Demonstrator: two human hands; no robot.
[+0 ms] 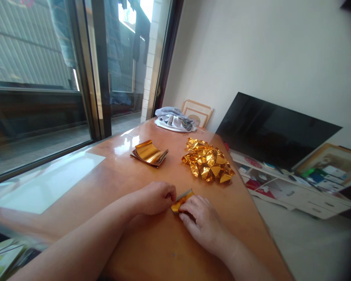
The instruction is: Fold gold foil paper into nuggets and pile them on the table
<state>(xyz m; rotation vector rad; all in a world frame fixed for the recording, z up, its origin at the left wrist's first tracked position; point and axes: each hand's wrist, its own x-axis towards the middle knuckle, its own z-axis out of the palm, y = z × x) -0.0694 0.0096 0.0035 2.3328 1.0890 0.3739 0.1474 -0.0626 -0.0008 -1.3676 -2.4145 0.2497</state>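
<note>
Right hand (201, 218) grasps narrow, folded gold-foil paper strip (181, 201) lying between both hands; left hand (158, 198) curled at its edge, pinch unclear. Long axis slants away rightward; both hands equally near.

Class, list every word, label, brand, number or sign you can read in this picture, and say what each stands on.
No text can be read anywhere.
Gold foil piece, gold foil stack and folded foil pile: no lettering visible.
Red round item on the white cabinet: any marking is too small and blurred.
Dark screen: no brand legible.
</note>
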